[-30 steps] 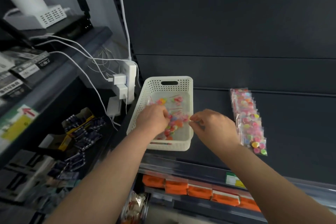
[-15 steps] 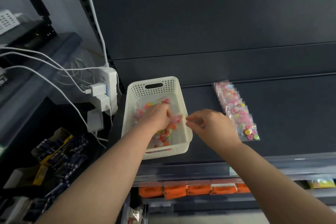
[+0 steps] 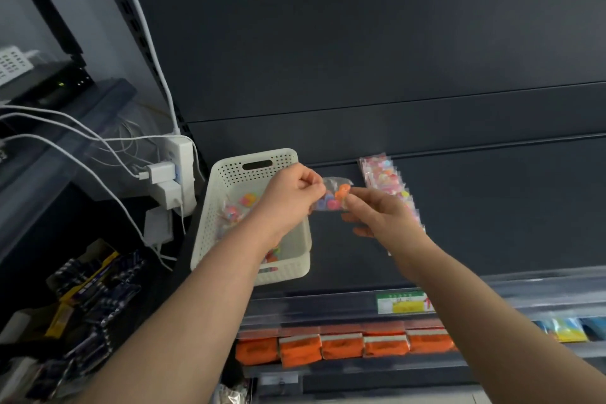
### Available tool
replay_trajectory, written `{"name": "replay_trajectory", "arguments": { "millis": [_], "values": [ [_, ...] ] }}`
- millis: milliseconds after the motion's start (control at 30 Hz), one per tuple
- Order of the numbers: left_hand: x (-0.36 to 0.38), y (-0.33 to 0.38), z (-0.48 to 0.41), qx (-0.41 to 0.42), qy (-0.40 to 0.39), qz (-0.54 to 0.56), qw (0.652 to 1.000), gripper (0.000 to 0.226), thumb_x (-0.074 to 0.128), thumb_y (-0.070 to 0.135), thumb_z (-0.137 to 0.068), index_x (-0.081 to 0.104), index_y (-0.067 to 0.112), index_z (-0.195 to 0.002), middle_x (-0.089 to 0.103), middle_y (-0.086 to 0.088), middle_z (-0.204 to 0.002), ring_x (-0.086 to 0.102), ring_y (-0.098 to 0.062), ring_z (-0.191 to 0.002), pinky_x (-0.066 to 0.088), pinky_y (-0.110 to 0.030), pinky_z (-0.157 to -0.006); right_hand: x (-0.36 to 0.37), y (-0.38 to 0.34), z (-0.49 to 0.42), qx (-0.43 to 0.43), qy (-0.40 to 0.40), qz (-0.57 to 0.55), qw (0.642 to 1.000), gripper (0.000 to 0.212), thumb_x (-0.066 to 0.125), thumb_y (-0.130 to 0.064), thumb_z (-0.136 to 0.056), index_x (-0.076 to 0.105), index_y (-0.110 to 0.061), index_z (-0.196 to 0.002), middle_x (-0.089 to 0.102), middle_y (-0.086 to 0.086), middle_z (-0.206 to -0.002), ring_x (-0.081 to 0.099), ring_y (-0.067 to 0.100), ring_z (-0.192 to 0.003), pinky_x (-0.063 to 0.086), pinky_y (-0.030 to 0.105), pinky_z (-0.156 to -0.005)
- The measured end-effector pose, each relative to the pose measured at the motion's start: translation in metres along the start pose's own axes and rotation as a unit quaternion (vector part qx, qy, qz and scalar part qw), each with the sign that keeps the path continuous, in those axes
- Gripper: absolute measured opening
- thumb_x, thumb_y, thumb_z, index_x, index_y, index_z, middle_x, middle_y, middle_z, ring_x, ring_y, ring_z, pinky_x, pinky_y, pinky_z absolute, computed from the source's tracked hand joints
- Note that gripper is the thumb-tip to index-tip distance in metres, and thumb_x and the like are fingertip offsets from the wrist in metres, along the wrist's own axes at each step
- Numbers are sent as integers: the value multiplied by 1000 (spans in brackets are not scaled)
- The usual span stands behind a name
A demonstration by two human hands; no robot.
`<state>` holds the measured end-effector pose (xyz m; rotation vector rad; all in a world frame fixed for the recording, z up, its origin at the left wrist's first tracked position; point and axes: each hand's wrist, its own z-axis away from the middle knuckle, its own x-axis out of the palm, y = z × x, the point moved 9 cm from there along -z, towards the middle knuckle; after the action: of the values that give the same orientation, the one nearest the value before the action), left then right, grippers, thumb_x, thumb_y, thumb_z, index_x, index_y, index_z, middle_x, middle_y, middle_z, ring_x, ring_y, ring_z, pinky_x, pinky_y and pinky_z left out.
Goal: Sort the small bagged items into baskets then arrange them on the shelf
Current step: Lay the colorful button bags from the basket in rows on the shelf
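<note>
A shop - dark metal shelf with a price tag on its front edge, rows of orange packs below, battery packs stocked at left.

The shelf label is too blurred to read.

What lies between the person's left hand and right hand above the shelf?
One small clear bag of coloured pieces, pinched by the left hand at one end and the right hand at the other. The head view shows it.
</note>
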<state>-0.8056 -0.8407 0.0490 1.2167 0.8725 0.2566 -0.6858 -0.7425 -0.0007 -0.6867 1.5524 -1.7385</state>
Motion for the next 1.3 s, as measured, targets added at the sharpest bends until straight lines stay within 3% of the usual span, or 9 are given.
{"name": "replay_trajectory", "arguments": {
  "millis": [167,233,367,567,667,800,1067,1167,1300],
  "values": [
    [63,-6,8,-41,-51,-2,998,10,61,12,-94,59,17,-85,67,-5,-81,62,-14,-73,55,-32,-70,-56,9,18,7,60,-9,998,17,62,-26,-91,73,-17,-81,72,1,-79,64,10,-73,51,24,-65],
    [86,-8,13,-60,-64,5,996,9,61,11,-95,59,15,-86,65,-4,-79,60,-11,-67,54,-24,-63,-77,17,25,27,78,8,997,21,60,-22,-92,73,-17,-77,72,2,-78,64,11,-71,53,26,-64],
    [123,-4,20,-84,-77,3,993,2,63,12,-94,60,11,-93,66,-7,-84,61,-13,-69,54,-22,-62,-102,30,36,56,79,-10,995,22,57,-27,-94,71,-15,-82,72,1,-76,67,11,-71,54,22,-61],
    [156,-4,26,-103,-82,19,991,19,70,15,-89,59,16,-105,69,-7,-102,69,-18,-92,56,-23,-70,-136,44,43,58,108,58,991,21,56,-30,-94,70,-15,-86,71,5,-81,68,14,-71,51,20,-56],
    [162,-10,27,-109,-68,16,992,19,73,21,-87,61,20,-102,69,-1,-101,67,-14,-92,57,-26,-75,-136,53,45,77,76,9,994,21,53,-31,-95,68,-18,-90,71,6,-81,70,13,-68,54,22,-58],
    [162,-22,31,-137,-54,35,989,25,74,18,-86,62,15,-108,68,-3,-98,67,-15,-89,59,-26,-73,-130,64,42,90,9,24,996,24,73,-24,-81,67,-18,-103,72,5,-85,71,19,-80,58,28,-70],
    [146,-47,39,-151,-5,-2,989,8,69,22,-90,62,16,-91,67,-1,-95,65,-14,-88,58,-30,-78,-127,73,35,110,11,109,988,4,75,-21,-80,71,-21,-82,71,-1,-78,64,13,-71,50,21,-56],
    [145,-47,35,-143,7,-8,990,8,66,21,-92,59,16,-93,67,-2,-96,67,-14,-86,59,-28,-74,-129,68,30,89,32,139,986,11,76,-28,-79,69,-22,-85,70,-4,-80,66,11,-72,51,21,-55],
    [140,-46,23,-97,64,-93,989,11,70,22,-89,59,20,-90,67,3,-88,66,-12,-81,58,-30,-73,-132,63,21,49,80,233,968,29,77,-38,-76,63,-28,-99,69,-10,-80,66,6,-71,59,31,-66]
  ]
}}
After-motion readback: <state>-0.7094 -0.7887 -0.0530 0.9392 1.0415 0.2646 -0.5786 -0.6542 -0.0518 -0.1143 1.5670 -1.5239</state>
